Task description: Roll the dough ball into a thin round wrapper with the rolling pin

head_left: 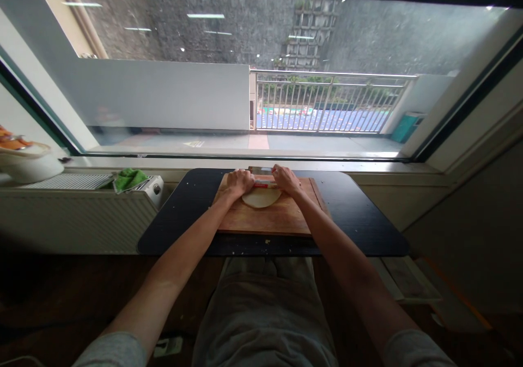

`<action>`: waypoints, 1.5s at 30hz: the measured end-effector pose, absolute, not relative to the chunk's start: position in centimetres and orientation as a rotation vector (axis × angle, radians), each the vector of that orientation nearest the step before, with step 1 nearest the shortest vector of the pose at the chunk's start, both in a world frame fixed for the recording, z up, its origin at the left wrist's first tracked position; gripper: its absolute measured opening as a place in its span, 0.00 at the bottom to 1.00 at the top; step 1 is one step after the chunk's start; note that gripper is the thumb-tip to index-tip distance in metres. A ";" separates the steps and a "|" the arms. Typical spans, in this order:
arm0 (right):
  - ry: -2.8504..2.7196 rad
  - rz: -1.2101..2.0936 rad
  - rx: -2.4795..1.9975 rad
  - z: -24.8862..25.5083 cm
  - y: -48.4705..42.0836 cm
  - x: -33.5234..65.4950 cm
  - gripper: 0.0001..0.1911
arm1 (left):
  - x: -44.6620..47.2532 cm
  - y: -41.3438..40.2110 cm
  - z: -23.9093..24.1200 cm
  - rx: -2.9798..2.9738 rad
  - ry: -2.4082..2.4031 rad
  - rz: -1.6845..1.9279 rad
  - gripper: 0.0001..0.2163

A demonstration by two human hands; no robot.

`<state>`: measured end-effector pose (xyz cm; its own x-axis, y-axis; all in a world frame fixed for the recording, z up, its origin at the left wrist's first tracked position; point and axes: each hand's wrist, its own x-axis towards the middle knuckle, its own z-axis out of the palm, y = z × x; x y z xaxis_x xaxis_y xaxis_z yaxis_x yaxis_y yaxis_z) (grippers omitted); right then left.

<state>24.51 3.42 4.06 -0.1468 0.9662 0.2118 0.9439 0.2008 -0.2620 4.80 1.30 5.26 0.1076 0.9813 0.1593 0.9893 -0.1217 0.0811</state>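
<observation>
A wooden cutting board (278, 217) lies on a small black table, with a flat round sheet of pale dough (261, 198) on it. Across the dough's far edge lies a rolling pin (265, 184) with a red and white label in its middle. My left hand (240, 181) is closed over the pin's left end. Its right end is under my right hand (286, 178), which is closed too. Both hands hide the pin's ends. Just beyond the pin is a flat, partly shiny piece (261, 170), too small to make out.
The black table (359, 214) reaches out on both sides of the board, with small crumbs along its near edge. To the left is a white radiator (81, 214) bearing a green cloth (129, 178) and a white basket (32, 163). A large window (171, 97) stands behind the table.
</observation>
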 end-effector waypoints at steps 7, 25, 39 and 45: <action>-2.320 0.129 -1.656 4.3 2.7 25.3 0.18 | 4.2 0.0 5.0 -2.331 -1.989 -0.279 0.22; -2.539 -0.418 -1.519 3.5 -3.8 25.4 0.16 | 3.6 -3.4 4.6 -2.344 -1.975 -0.303 0.20; -2.281 -0.204 -1.822 4.1 -4.5 23.3 0.19 | 2.9 -4.0 5.2 -2.439 -1.924 -0.240 0.20; -2.163 -0.138 -1.934 5.5 -2.1 22.5 0.22 | 3.3 -1.0 5.6 -2.416 -1.963 -0.367 0.22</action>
